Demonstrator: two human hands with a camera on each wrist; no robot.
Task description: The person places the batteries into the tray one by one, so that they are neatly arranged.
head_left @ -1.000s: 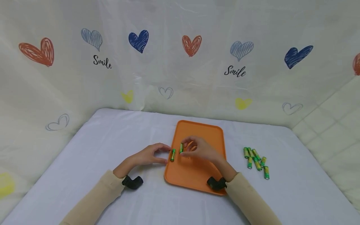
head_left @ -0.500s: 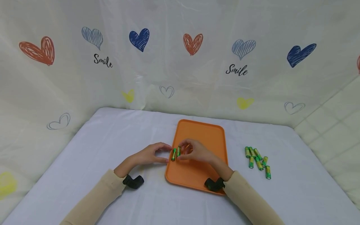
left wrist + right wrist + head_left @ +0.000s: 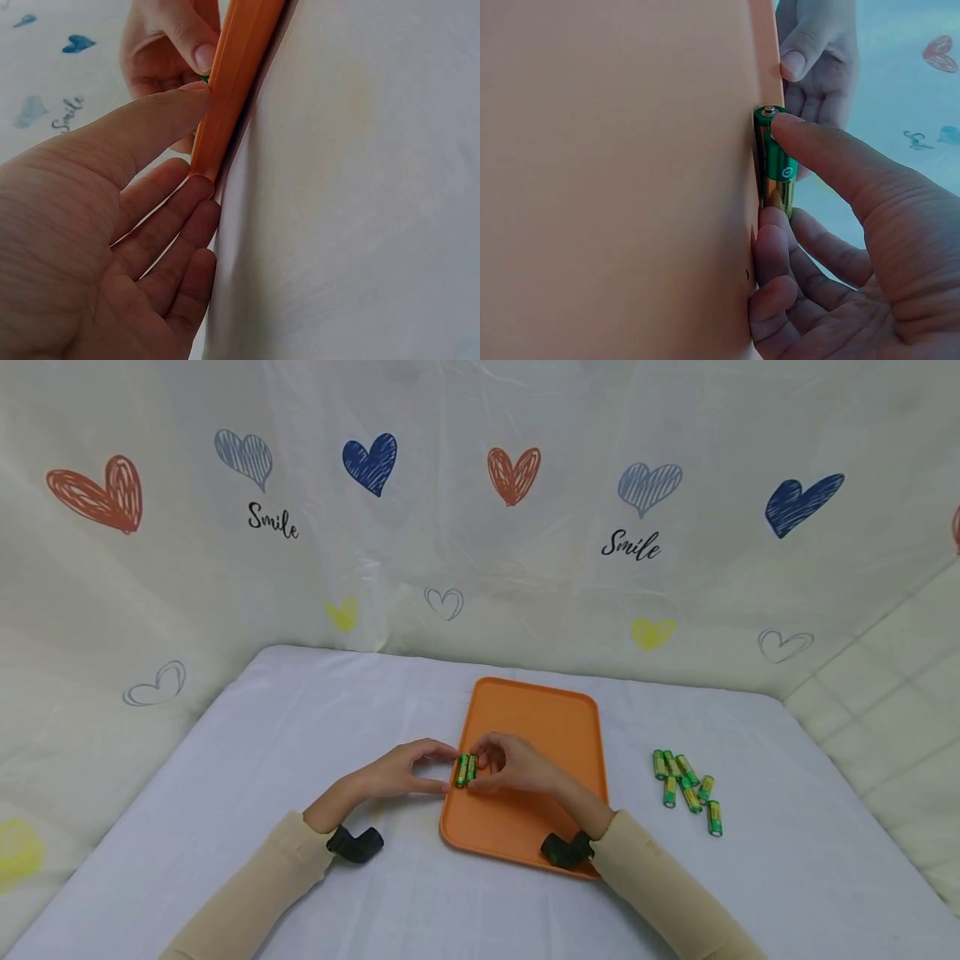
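Observation:
On the orange tray [image 3: 536, 710], two green and yellow batteries lie side by side along the left rim. The right one, a battery [image 3: 472, 769], is pinched between the thumb and fingers of my right hand [image 3: 517, 770]. Its metal tip shows beside the thumb in the right wrist view [image 3: 780, 157]. Close against it lies the other battery [image 3: 462, 770], nearest the rim. My left hand [image 3: 397, 770] touches the outside of the tray's left edge with spread, relaxed fingers. From the left wrist, the tray's wall [image 3: 232, 90] hides most of the batteries.
Several loose batteries [image 3: 686, 783] lie in a cluster on the white cloth [image 3: 787, 860], right of the tray. A white sheet [image 3: 562, 568] printed with hearts hangs behind the table. Each wrist wears a black camera mount [image 3: 356, 845].
My right hand has moved left with its battery, from mid-tray to right beside the battery at the rim. The left hand has stayed at the tray's edge.

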